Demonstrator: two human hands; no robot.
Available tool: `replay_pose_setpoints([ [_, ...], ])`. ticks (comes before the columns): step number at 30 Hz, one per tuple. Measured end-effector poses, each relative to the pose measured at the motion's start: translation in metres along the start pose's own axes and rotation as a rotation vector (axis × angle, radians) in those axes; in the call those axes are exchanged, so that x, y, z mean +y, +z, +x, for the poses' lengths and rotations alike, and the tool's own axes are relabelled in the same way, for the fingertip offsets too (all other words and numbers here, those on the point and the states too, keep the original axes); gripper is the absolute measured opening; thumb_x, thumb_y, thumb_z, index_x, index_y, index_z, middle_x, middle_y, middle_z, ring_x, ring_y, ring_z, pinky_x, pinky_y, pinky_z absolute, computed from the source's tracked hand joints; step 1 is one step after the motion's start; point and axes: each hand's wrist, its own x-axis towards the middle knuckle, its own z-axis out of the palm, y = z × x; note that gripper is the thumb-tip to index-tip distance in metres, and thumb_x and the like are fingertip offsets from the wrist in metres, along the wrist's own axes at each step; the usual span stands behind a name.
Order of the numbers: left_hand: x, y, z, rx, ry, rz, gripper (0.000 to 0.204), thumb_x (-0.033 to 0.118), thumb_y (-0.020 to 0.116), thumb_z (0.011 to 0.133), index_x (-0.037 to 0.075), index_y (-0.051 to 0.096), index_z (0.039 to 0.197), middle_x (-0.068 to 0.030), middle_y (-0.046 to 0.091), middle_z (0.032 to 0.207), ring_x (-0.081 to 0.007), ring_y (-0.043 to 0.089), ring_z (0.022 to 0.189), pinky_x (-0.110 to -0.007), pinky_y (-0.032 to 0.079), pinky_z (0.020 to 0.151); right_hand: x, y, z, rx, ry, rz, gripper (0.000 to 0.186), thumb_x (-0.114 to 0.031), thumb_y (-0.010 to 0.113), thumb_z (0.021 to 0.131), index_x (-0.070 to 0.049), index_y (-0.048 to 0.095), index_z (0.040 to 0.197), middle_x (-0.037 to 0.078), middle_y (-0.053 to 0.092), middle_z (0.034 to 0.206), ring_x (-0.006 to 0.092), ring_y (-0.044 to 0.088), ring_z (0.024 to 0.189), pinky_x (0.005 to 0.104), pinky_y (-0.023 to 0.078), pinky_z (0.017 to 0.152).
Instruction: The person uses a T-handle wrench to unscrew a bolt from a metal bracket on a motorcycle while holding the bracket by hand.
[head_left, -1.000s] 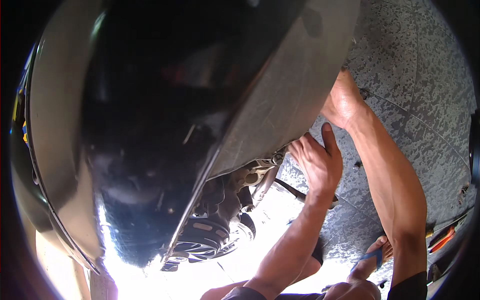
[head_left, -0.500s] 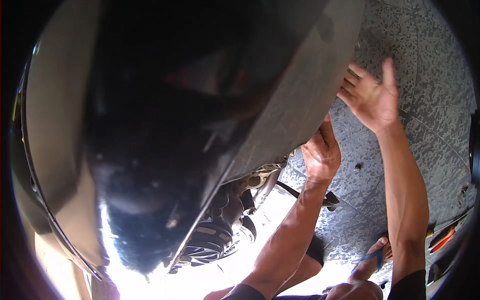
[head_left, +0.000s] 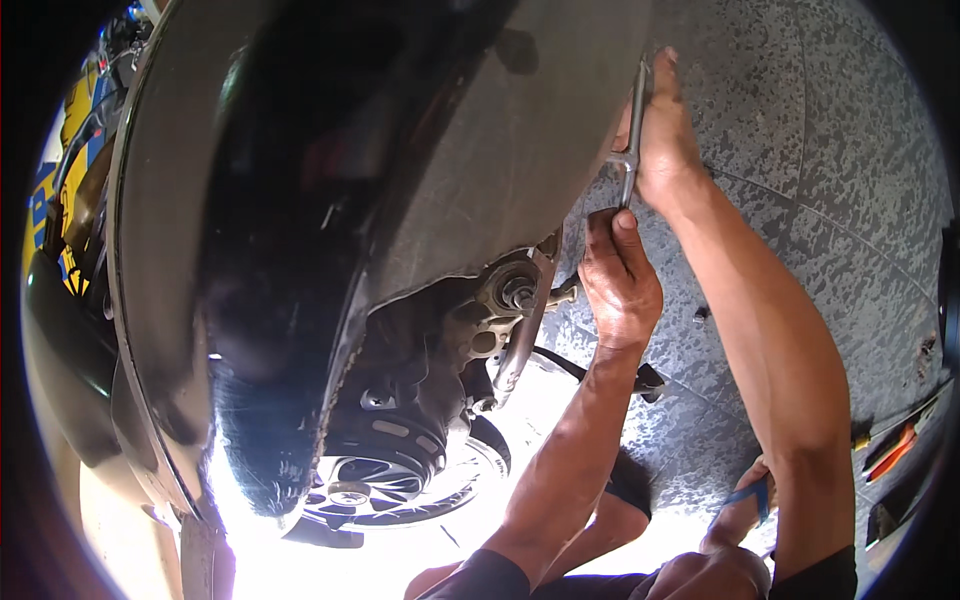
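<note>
A metal T-handle wrench stands beside the edge of a scooter's dark body panel, its shaft running in under that edge, where its tip is hidden. My left hand pinches the near end of the crossbar between thumb and fingers. Against the far half of the bar lies my right hand, thumb pointing away and fingers curled partly out of sight behind the bar. Left of my left hand, the exposed mechanical parts show below the panel.
A spoked wheel is under the body in bright light. On the grey patterned floor sits a small metal piece. Tools with an orange handle lie at the right. My sandalled foot is near the lower edge.
My right hand, spread and apart before, is now on the bar. The wrench has come into sight. The view has shifted, showing more of the wheel and mechanical parts.
</note>
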Motion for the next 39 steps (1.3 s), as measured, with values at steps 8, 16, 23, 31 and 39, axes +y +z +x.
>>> replay_pose_setpoints([
  [8, 0.007, -0.001, -0.003, -0.018, -0.047, -0.003, 0.034, 0.029, 0.038, 0.102, -0.002, 0.053, 0.094, -0.0121, 0.054, 0.075, -0.0193, 0.047, 0.068, -0.035, 0.041, 0.064, -0.007, -0.045, -0.038, -0.27, -0.114, -0.625, 0.075, -0.067, 0.042, 0.088, 0.003, 0.063, 0.102, 0.012, 0.064, 0.089, 0.0227, 0.059, 0.088, 0.0382, 0.044, 0.083],
  [16, -0.003, -0.01, -0.021, 0.097, -0.366, -0.599, 0.031, 0.037, 0.051, 0.096, 0.007, 0.056, 0.103, -0.0036, 0.056, 0.088, -0.0168, 0.052, 0.083, -0.032, 0.04, 0.079, 0.001, -0.038, -0.043, -0.365, -0.017, -0.466, 0.045, -0.04, 0.051, 0.096, 0.003, 0.065, 0.096, 0.007, 0.062, 0.075, 0.0149, 0.057, 0.078, 0.0315, 0.044, 0.077],
  [23, 0.035, -0.057, -0.056, 0.386, -0.543, -1.404, 0.048, 0.045, 0.063, 0.087, 0.009, 0.055, 0.117, -0.0106, 0.057, 0.115, -0.023, 0.053, 0.113, -0.042, 0.036, 0.107, 0.004, -0.04, -0.036, -0.338, -0.065, -0.483, 0.049, -0.045, 0.052, 0.095, 0.002, 0.065, 0.095, 0.006, 0.062, 0.072, 0.0157, 0.057, 0.074, 0.0319, 0.043, 0.077],
  [31, 0.029, -0.056, -0.059, 0.433, -0.481, -1.445, 0.047, 0.037, 0.059, 0.092, 0.0, 0.051, 0.12, -0.0142, 0.057, 0.115, -0.0233, 0.056, 0.11, -0.038, 0.044, 0.103, 0.009, -0.038, -0.035, -0.359, -0.033, -0.472, 0.05, -0.045, 0.051, 0.095, 0.002, 0.065, 0.094, 0.006, 0.062, 0.074, 0.0147, 0.055, 0.072, 0.031, 0.042, 0.074],
  [39, 0.028, -0.051, -0.074, 0.421, -0.351, -1.035, 0.058, 0.045, 0.057, 0.092, 0.003, 0.045, 0.131, -0.0124, 0.054, 0.125, -0.0208, 0.055, 0.114, -0.038, 0.043, 0.102, 0.013, -0.044, -0.036, -0.36, 0.003, -0.415, 0.046, -0.045, 0.052, 0.095, 0.0, 0.065, 0.092, 0.005, 0.062, 0.075, 0.0128, 0.055, 0.072, 0.0291, 0.042, 0.071],
])
